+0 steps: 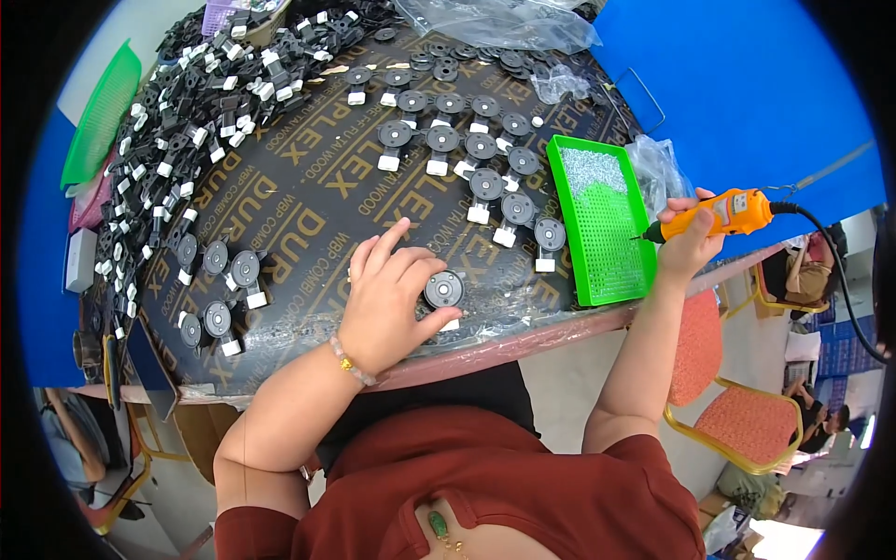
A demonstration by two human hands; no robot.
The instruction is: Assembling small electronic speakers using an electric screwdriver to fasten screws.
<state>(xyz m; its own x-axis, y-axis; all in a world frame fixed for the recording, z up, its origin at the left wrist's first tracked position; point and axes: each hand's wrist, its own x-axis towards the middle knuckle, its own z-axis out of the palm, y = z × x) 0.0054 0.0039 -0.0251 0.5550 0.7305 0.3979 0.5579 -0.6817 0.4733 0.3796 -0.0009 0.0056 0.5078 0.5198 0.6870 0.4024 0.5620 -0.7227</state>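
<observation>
My left hand [385,297] rests on the dark board, thumb and forefinger closed about the edge of a black round part [444,289] with a white tab; its other fingers are spread. In my right hand [688,233] is an orange electric screwdriver [737,213], its bit pointing left, over the right side of a green perforated tray [611,247]. Small silvery screws [595,172] lie heaped at the tray's far end. Whether a screw sits on the bit is too small to tell. Similar black round parts [486,184] stand in rows left of the tray.
A large pile of black and white pieces [201,117] covers the table's left side. A few round parts [217,319] lie nearer me. Clear plastic bags [504,23] are at the back. From the screwdriver a black cord [845,299] runs right, near a red chair [747,425].
</observation>
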